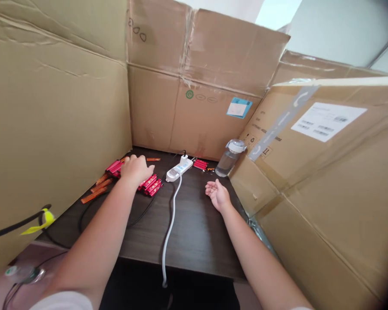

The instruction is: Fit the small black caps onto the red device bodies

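Note:
My left hand (135, 170) hangs palm-down over a scattered group of red packets, its fingertips right by the bundle (150, 185) in front of it. More red packets (113, 168) lie beyond the hand, near the left cardboard wall. Orange sticks (95, 185) lie beside them. The palm hides whatever is under it. My right hand (218, 194) rests palm-up on the dark wooden table (194, 228), fingers loosely curled, holding nothing. Nearest to it are a white power strip (180, 168) and a clear water bottle (229, 158) with a white cap.
Cardboard sheets (64, 107) and boxes (310, 172) wall in the table at left, back and right. A small red bundle (200, 164) lies behind the power strip. Its white cable (169, 232) hangs over the front edge. A black cable (138, 219) crosses the table's left side.

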`<act>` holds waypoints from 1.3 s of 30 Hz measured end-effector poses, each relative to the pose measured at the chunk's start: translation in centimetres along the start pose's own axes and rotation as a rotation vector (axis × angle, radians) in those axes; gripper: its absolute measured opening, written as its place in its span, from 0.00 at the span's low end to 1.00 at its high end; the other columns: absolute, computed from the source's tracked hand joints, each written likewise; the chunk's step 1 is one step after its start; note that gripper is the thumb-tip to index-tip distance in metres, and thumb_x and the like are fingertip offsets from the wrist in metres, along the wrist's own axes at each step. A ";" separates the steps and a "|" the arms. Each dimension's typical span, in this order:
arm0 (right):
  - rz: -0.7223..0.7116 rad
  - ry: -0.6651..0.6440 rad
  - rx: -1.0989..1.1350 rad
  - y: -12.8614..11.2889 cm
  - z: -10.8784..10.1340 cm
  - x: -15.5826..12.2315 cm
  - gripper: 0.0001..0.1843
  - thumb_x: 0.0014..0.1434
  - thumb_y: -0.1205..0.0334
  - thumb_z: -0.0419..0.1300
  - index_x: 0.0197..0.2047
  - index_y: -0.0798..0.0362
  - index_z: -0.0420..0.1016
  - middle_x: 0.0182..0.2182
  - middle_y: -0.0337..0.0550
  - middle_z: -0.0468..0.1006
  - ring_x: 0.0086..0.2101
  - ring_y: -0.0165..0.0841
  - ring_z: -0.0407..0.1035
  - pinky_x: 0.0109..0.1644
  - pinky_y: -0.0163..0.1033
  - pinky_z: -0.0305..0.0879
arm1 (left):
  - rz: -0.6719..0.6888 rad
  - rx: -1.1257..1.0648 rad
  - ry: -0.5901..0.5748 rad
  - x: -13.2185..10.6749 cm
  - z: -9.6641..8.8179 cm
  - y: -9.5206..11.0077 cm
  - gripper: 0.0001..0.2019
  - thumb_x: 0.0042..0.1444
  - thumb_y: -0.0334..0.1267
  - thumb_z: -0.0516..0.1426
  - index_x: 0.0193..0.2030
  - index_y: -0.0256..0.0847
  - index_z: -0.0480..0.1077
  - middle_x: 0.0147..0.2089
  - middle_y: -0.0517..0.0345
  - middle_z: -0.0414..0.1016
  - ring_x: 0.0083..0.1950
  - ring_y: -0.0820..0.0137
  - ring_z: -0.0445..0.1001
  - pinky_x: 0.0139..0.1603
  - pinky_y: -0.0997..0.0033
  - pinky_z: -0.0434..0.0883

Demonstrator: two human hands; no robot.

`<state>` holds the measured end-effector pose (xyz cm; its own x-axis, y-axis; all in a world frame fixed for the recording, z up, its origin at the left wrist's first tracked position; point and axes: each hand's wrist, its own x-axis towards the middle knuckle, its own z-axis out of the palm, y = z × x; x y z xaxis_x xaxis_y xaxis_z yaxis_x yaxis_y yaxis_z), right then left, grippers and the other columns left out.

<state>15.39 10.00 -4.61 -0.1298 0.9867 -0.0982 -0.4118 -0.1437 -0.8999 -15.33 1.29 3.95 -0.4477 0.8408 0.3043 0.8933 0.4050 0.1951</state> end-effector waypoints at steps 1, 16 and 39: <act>0.004 -0.002 -0.003 -0.1 0.1 0.0 0.19 0.64 0.55 0.50 0.29 0.58 0.72 0.20 0.45 0.75 0.19 0.28 0.67 0.23 0.33 0.64 | 0.004 0.029 -0.070 0.1 -0.1 -0.5 0.28 0.49 0.56 0.53 0.50 0.37 0.71 0.51 0.37 0.70 0.54 0.47 0.66 0.47 0.56 0.66; 0.082 -0.070 -0.088 -0.4 -0.4 0.1 0.18 0.65 0.57 0.50 0.28 0.59 0.70 0.18 0.44 0.74 0.17 0.28 0.66 0.21 0.32 0.63 | 0.077 0.308 -0.364 0.3 2.8 2.2 0.38 0.40 0.48 0.60 0.58 0.27 0.62 0.57 0.29 0.62 0.57 0.44 0.63 0.51 0.55 0.66; 0.084 -0.124 -0.099 -0.5 -0.5 0.3 0.17 0.63 0.57 0.53 0.27 0.59 0.70 0.19 0.44 0.74 0.18 0.28 0.67 0.21 0.32 0.63 | 0.119 0.180 -0.204 1.0 1.5 3.4 0.30 0.45 0.42 0.56 0.56 0.35 0.61 0.47 0.35 0.73 0.47 0.46 0.73 0.42 0.54 0.70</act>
<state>16.03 10.42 -4.39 -0.2725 0.9537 -0.1271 -0.3047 -0.2109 -0.9288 -12.63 4.05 3.51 -0.3384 0.9336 0.1183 0.9400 0.3413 -0.0047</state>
